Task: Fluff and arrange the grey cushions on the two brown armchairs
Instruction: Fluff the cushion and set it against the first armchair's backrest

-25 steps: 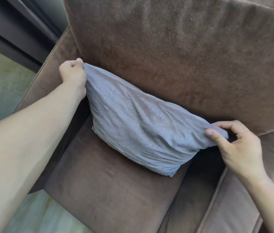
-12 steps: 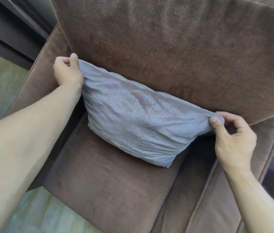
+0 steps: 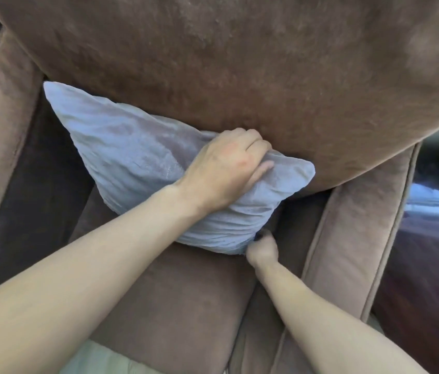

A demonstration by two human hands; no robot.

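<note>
A grey cushion [image 3: 132, 157] leans tilted against the backrest of a brown armchair [image 3: 186, 300], its top left corner pointing up. My left hand [image 3: 226, 171] lies on the cushion's upper right part, fingers curled into the fabric near the top edge. My right hand [image 3: 263, 248] is at the cushion's bottom right corner, blurred, fingers closed around that corner. Only one armchair and one cushion are in view.
The armchair's backrest [image 3: 240, 63] fills the top of the view. Padded armrests stand on the left [image 3: 0, 125] and the right [image 3: 347, 252]. Pale floor [image 3: 99, 360] shows below the seat's front edge, and a dark area lies beyond the right armrest.
My left hand left the cushion's top left corner and moved onto its upper right part. My right hand dropped from the top right corner to the bottom right corner. The view moved closer.
</note>
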